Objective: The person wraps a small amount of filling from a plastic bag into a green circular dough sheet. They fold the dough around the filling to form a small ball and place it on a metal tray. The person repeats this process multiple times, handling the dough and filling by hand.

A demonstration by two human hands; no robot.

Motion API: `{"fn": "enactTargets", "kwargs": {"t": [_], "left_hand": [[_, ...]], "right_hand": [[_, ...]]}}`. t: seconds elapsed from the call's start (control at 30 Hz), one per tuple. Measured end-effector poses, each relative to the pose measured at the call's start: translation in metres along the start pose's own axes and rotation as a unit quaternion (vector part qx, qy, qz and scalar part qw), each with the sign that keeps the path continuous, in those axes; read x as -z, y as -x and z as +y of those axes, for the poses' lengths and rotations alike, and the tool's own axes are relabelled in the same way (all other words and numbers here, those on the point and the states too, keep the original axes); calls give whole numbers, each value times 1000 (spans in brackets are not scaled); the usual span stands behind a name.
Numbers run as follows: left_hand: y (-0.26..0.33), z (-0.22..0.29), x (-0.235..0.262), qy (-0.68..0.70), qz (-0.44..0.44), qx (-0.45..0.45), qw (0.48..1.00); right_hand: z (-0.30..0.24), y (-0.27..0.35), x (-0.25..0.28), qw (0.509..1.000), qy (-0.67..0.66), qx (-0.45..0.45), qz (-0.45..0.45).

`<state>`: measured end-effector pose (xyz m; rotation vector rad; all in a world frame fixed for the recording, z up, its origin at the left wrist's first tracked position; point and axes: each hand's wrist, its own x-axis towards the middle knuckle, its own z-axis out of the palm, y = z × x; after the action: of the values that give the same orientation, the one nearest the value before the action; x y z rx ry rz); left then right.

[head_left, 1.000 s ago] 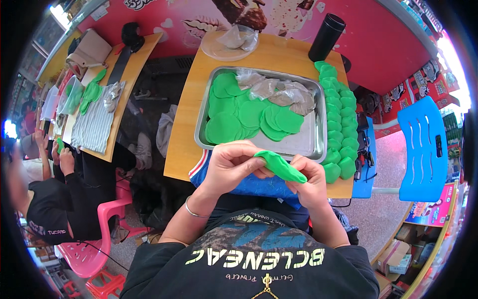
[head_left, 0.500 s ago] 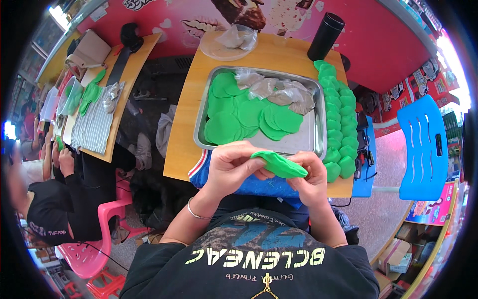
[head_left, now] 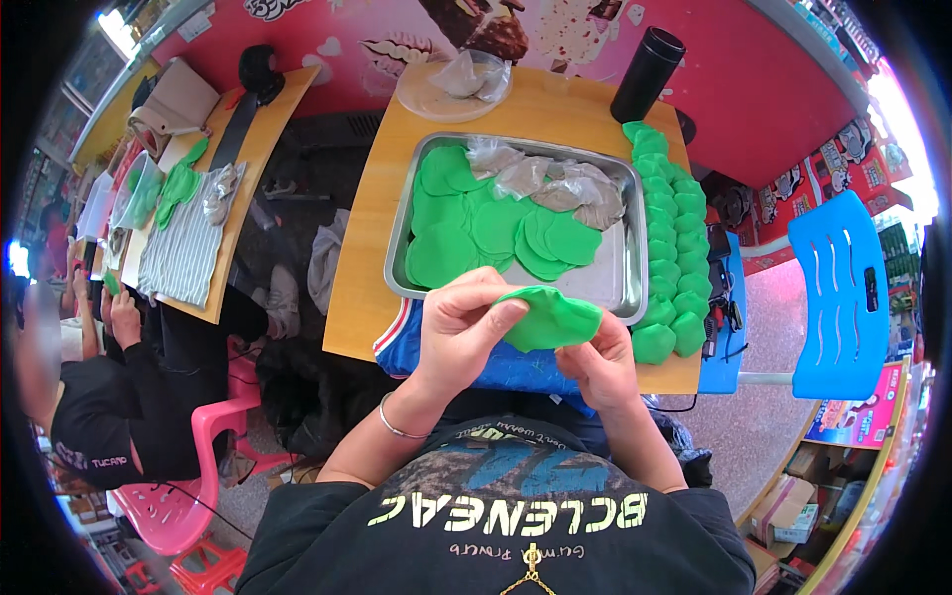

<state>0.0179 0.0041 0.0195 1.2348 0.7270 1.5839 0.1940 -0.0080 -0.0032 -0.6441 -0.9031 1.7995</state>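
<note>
My left hand point(head_left: 466, 327) pinches the upper left edge of a soft, thin green round piece point(head_left: 551, 319), its thumb lying over the front. With bent fingers, my right hand point(head_left: 601, 369) grips the lower right edge of the same piece. Both hands are just above the near edge of a metal tray point(head_left: 405, 198). Flat green rounds point(head_left: 441, 256) overlap in the tray's left and middle. Clear plastic bags point(head_left: 585, 191) with something brownish in them lie along its far right side. Puffy green pieces point(head_left: 657, 226) stand in overlapping rows right of the tray.
A black cylindrical flask point(head_left: 649, 74) and a clear round lid or dish point(head_left: 426, 94) with a bag are at the table's far side. A blue chair point(head_left: 839, 297) stands to the right. At left, another person point(head_left: 109, 416) works by a second table point(head_left: 253, 149).
The green piece between my hands has turned from a narrow, folded edge-on shape to a broader face. My right hand has moved slightly lower and inward.
</note>
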Motion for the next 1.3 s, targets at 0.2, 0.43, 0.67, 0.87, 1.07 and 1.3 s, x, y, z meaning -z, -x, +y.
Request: {"fn": "enactTargets", "kwargs": {"t": [0.2, 0.43, 0.67, 0.87, 1.07, 1.3], "left_hand": [[1, 4, 1, -4, 5, 12, 1000], [2, -2, -1, 44, 26, -21, 998], [0, 9, -2, 44, 53, 33, 997], [-3, 13, 6, -71, -7, -16, 997], [1, 12, 6, -70, -1, 3, 998], [-2, 18, 4, -53, 5, 25, 998]], "right_hand": [[0, -4, 2, 994, 81, 64, -24], [-3, -5, -1, 996, 48, 59, -47], [1, -6, 3, 995, 79, 49, -47], [-1, -9, -2, 982, 159, 95, -37], [-12, -3, -9, 999, 0, 11, -50], [-3, -7, 0, 985, 137, 88, -51]]}}
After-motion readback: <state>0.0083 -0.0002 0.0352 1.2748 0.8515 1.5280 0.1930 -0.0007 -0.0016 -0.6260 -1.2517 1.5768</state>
